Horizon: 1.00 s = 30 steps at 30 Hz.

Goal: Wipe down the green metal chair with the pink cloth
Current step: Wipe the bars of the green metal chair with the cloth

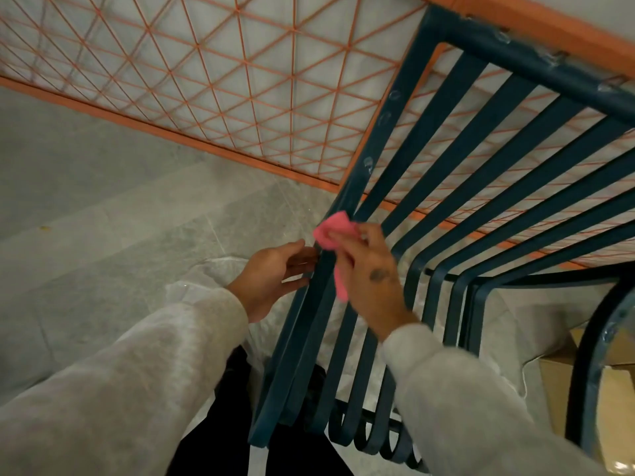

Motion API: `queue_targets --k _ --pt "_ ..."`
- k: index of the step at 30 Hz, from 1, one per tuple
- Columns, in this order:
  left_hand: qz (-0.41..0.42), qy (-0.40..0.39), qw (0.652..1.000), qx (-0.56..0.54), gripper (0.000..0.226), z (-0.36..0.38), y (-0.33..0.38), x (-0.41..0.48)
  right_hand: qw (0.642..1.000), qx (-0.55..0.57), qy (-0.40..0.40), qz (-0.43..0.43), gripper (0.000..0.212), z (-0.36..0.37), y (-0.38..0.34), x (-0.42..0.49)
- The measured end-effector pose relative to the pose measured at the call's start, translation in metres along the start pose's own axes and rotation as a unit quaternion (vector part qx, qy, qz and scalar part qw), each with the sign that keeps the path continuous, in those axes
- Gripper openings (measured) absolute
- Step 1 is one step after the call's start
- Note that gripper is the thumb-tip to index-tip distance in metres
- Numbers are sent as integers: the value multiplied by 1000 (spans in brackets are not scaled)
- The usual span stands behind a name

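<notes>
The dark green metal chair (481,159) fills the right half of the head view, its flat slats running from the top rail down to the curled front edge. My right hand (372,280) presses the folded pink cloth (331,231) against the chair's left side bar, where back meets seat. A strip of the cloth hangs below my palm. My left hand (271,276) sits just left of the same bar, fingers curled loosely around its outer edge. Both sleeves are light grey.
An orange wire-mesh fence (213,80) stands behind the chair on a grey tiled floor (103,218). A cardboard box (611,400) lies at the lower right, under a curved chair arm. Clear plastic sheeting (213,273) lies on the floor beneath my left hand.
</notes>
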<state>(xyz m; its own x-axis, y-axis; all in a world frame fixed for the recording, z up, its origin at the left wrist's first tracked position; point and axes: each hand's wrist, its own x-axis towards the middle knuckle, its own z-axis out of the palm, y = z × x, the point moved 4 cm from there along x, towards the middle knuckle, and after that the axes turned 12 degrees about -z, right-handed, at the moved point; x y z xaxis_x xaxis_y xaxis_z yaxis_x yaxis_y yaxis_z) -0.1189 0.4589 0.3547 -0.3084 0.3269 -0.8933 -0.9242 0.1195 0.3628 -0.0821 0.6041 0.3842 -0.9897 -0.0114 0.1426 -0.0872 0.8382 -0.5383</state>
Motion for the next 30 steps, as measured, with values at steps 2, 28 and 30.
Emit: queue_targets --k 2,28,30 --pt "-7 -2 1000 -1 37 0 0 -1 999 -22 26 7 33 -15 9 33" --pt "55 16 997 56 47 22 41 2 993 -32 96 -66 33 -56 4 68" --pt "73 6 995 69 50 32 56 1 984 -57 141 -93 31 -88 0 98"
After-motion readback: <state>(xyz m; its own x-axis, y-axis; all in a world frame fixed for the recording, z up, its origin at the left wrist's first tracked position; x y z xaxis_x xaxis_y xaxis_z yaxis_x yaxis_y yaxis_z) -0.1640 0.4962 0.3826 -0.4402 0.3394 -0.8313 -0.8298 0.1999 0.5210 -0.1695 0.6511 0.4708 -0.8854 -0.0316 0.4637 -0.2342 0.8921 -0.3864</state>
